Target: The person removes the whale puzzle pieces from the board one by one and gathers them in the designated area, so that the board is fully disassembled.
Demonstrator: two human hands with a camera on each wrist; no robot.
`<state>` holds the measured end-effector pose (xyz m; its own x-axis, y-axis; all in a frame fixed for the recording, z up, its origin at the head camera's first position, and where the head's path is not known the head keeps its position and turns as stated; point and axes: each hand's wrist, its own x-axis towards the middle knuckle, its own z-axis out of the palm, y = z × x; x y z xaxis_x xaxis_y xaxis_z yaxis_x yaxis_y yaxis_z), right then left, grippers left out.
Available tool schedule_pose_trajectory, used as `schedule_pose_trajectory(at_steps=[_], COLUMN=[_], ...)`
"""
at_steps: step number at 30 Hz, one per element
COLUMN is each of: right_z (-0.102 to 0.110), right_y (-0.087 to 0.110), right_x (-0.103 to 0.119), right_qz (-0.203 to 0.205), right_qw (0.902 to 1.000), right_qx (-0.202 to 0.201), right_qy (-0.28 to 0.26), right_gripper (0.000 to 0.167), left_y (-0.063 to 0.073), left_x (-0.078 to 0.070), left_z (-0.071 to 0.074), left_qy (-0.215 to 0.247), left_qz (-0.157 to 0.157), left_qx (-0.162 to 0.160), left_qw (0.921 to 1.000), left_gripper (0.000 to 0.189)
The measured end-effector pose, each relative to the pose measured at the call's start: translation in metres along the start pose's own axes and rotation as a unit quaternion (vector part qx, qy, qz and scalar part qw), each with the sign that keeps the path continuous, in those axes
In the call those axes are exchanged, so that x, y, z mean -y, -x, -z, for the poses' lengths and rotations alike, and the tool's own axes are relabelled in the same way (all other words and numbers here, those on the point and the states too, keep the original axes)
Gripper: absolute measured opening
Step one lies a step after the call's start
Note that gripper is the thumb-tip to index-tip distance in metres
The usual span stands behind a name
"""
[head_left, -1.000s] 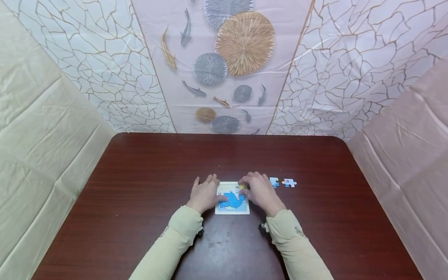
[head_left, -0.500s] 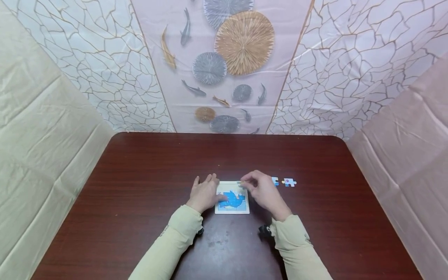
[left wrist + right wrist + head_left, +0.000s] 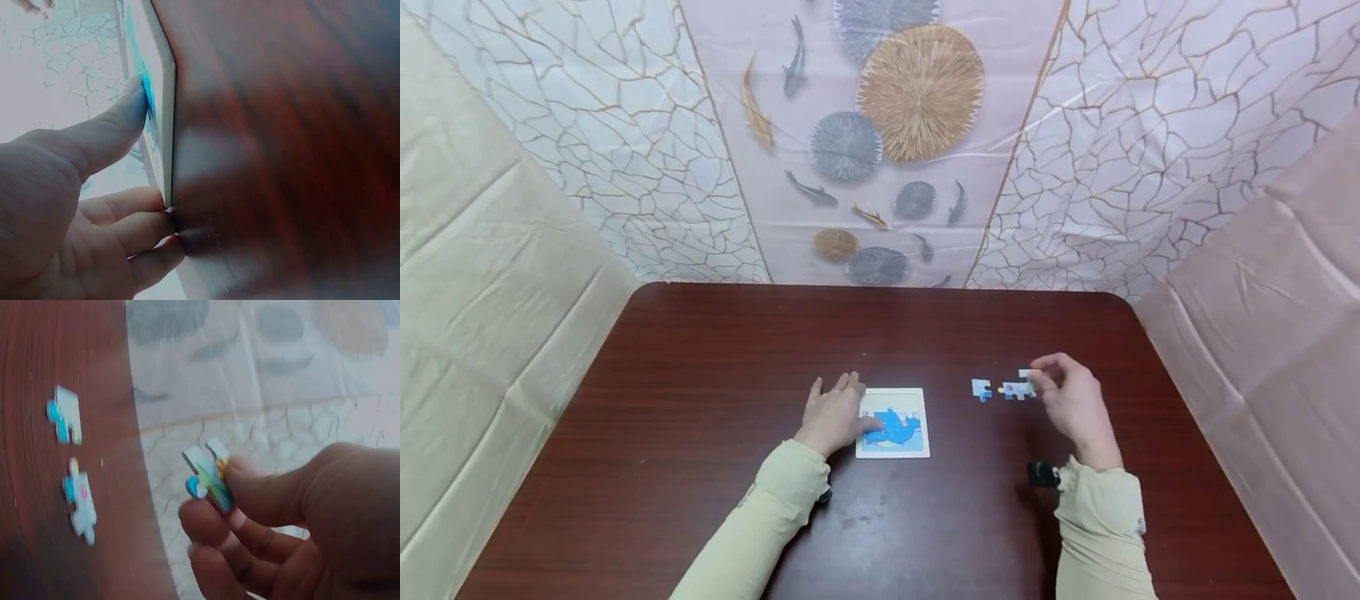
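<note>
A square jigsaw puzzle in a pale frame (image 3: 895, 455) lies on the table, a blue dolphin-like figure in its middle. My left hand (image 3: 831, 419) rests at its left side, thumb on the picture and the other fingers extended along the edge; the left wrist view shows that thumb (image 3: 119, 128) on the face. Out to the right, my right hand (image 3: 1075, 408) pinches a puzzle piece (image 3: 203, 467) between thumb and fingers, above the table. This piece has green, blue and yellow print. Two loose puzzle pieces, one (image 3: 981, 388) left of the other (image 3: 1015, 391), lie near it.
The dark red-brown table (image 3: 760, 350) has rounded far corners. Behind it hangs a patterned cloth (image 3: 917, 92) with fish and round shapes, and plain cloth (image 3: 1262, 308) walls the right side.
My right hand has lifted a piece from the puzzle's upper right and carried it rightward, over beside the loose pieces. My left hand stays at the frame.
</note>
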<state>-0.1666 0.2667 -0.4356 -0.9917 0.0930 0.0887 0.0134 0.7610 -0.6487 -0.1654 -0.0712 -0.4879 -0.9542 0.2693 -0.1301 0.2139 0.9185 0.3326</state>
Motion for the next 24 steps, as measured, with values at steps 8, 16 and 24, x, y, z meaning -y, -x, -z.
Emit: schedule_pose_trajectory(at_steps=[8, 16, 24], right_z=[0.007, 0.0, -0.006], right_y=[-0.01, -0.026, -0.032], right_x=[-0.032, -0.052, -0.057], right_qz=[-0.078, -0.106, -0.125], right_qw=[0.9969, 0.9938, 0.9913], right_qx=[-0.001, 0.015, 0.019], right_qy=[0.013, 0.031, 0.037], right_gripper=[0.028, 0.024, 0.025], left_y=[0.001, -0.001, -0.001], left_x=[-0.001, 0.0, 0.0], left_z=[0.0, 0.0, -0.002], left_qy=[-0.004, -0.001, -0.004], left_qz=[0.0, 0.006, 0.003], left_qx=[0.003, 0.0, -0.001], left_qw=[1.0, 1.0, 1.0], left_gripper=[0.078, 0.077, 0.078])
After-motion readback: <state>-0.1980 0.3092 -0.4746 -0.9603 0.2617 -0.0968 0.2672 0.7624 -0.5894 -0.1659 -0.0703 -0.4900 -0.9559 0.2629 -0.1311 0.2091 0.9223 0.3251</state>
